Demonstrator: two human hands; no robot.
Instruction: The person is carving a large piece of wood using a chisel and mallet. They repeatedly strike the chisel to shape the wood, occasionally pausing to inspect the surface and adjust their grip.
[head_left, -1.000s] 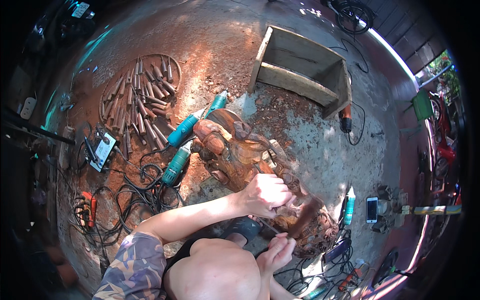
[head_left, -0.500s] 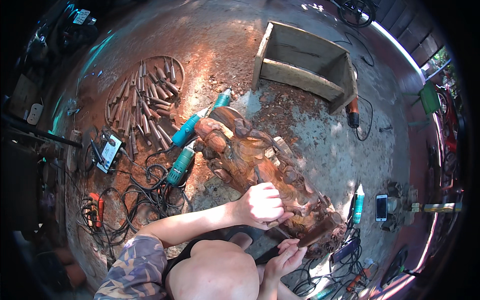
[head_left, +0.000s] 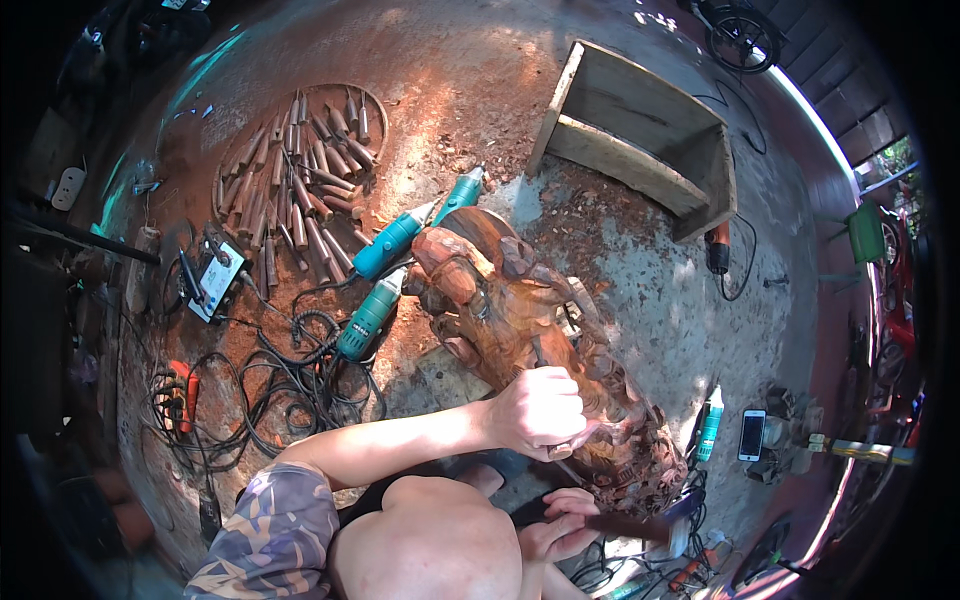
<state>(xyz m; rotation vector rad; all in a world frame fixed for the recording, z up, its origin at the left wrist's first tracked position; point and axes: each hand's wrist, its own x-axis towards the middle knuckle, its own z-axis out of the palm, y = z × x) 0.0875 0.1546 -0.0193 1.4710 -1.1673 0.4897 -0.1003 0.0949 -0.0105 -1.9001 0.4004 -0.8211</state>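
Observation:
A large reddish-brown wood carving (head_left: 520,300) lies on the dusty floor, running from the middle toward the lower right. My left hand (head_left: 540,410) is closed round a chisel (head_left: 558,450) whose blade rests on the carving's middle part. My right hand (head_left: 560,520) is lower down, close to my body, gripping a dark mallet handle (head_left: 625,523) that points right, beside the carving's near end. My bare knee hides the floor below the hands.
Several wooden-handled chisels (head_left: 300,180) fan out at the upper left. Three teal power tools (head_left: 390,240) and tangled black cables (head_left: 270,390) lie left of the carving. A wooden crate (head_left: 640,140) stands behind; a phone (head_left: 752,435) lies right.
The view has swung slightly, so the carving sits a little differently in the picture. My left hand has stayed on the chisel at the carving, and my right hand has stayed low with the mallet.

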